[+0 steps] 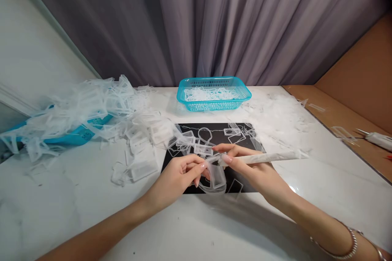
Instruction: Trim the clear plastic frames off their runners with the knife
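My left hand (pixel 183 173) is closed in a pinch on the edge of a translucent rectangular plastic piece (pixel 217 176). Gripped in the fingers of my right hand (pixel 245 165) is a slim white pen-shaped tool (pixel 269 158), its long end pointing right. The tool's working tip lies close to the plastic piece, but I cannot make it out. Both hands are over a black mat (pixel 190 128). Around them lie thin clear rectangular frames (pixel 203 149) and a loop-shaped strip (pixel 205 134).
A blue basket (pixel 214 106) holding thin white strips stands behind the mat. On the left, translucent pieces (pixel 92 100) heap over a blue tray (pixel 81 136). More clear scraps (pixel 281 114) lie at right. A white-handled pointed tool (pixel 379 140) rests on the brown board (pixel 352 118).
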### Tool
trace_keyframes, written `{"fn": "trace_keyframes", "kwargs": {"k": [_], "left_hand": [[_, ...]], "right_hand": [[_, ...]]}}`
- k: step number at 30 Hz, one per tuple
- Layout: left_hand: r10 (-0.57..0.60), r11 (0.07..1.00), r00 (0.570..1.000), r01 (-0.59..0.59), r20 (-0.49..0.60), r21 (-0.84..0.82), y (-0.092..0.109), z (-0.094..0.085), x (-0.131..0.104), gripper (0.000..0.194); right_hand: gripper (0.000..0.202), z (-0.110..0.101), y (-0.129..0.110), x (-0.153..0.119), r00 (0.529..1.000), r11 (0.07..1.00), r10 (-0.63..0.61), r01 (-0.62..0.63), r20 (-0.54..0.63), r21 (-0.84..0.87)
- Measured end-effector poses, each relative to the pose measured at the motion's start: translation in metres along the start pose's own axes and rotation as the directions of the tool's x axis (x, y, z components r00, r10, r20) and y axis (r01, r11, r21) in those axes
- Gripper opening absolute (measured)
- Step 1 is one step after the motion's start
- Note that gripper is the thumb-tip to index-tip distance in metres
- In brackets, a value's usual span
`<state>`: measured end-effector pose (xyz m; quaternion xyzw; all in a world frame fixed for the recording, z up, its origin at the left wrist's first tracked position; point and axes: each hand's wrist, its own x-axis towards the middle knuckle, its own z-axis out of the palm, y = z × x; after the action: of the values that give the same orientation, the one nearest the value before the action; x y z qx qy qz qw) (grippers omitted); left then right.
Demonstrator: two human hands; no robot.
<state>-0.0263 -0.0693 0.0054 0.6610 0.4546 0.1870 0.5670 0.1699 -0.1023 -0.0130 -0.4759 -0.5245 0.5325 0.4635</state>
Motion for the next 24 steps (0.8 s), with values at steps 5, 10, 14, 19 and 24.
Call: {"fn": "trace_keyframes", "kwargs": {"k": [5,10,14,19,24], "left_hand": [[0.009,0.997,0.999,-0.006,-0.04,0.072,0.006,0.003,-0.004,0.023],[0.023,0.992,0.999,-0.018,-0.038,0.125,0.007,0.006,-0.009,0.023],[0.027,0.989,0.999,-0.021,-0.04,0.148,0.005,0.007,-0.008,0.022],[0.034,0.975,0.995,-0.012,-0.096,0.221,0.002,0.011,-0.006,0.026],[0.079,0.969,0.987,-0.044,-0.137,0.242,-0.003,0.015,-0.005,0.024]], "right_hand": [[0.023,0.003,0.0,0.0,0.992,0.988,0.102,-0.109,0.071,0.113],[0.027,0.006,-0.002,-0.002,0.991,0.987,0.12,-0.126,0.065,0.102],[0.026,0.006,-0.001,-0.004,0.995,0.995,0.096,-0.095,0.032,-0.01],[0.022,0.012,-0.002,-0.007,0.999,0.992,0.022,-0.019,0.024,-0.126],[0.022,0.019,0.0,-0.008,0.996,0.988,-0.086,0.086,0.012,-0.131]]}}
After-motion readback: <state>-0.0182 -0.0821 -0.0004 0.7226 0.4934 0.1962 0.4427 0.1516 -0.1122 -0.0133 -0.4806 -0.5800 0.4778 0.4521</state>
